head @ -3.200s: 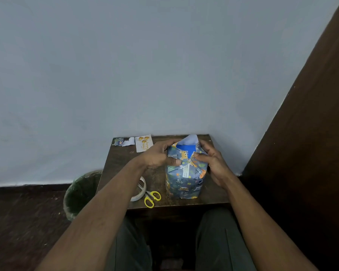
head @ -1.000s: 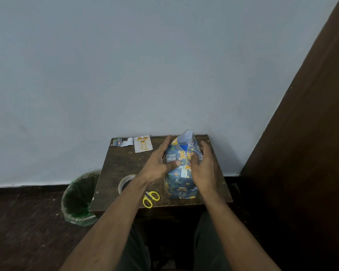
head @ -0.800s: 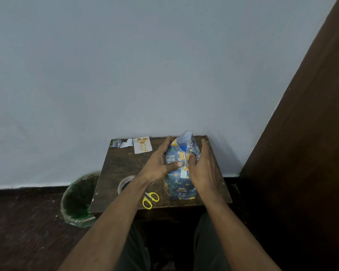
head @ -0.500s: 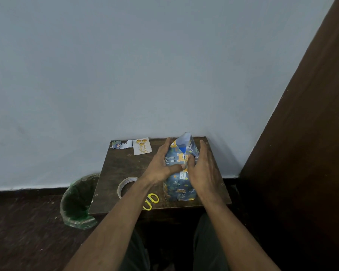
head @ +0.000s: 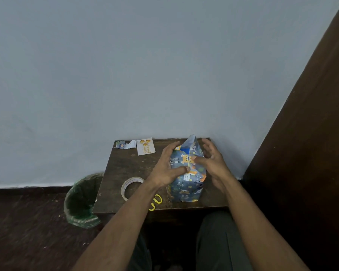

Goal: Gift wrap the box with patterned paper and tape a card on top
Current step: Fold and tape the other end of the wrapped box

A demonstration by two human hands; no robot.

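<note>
A small dark brown wooden table [head: 125,167] is standing against a pale blue-grey wall [head: 145,65], with a dark brown wooden panel [head: 311,133] rising at the right and a dark floor [head: 27,231] spreading below; a person is sitting at the near edge, legs in dark trousers [head: 219,241] showing beneath the forearms. Beside the table's left edge a round bin lined with a green plastic bag [head: 82,200] is sitting on the floor; what is lying inside it I cannot tell. On the table the tall box wrapped in blue patterned paper with orange bears [head: 186,184] is standing upright near the front right, its top flap of paper sticking up open. The left hand [head: 167,169] is pressing on the box's left face, fingers lying straight along it, thumb laid across the front. The right hand [head: 211,163] is hovering at the box's right side, fingers spread and loosely bent, thumb touching the front fold. A white roll of clear tape [head: 130,187] is lying left of the box; yellow-handled scissors [head: 155,202] are peeking out beside the left wrist. At the far edge a white card with orange print [head: 145,146] is lying flat, paper scraps [head: 125,144] just beside it.
</note>
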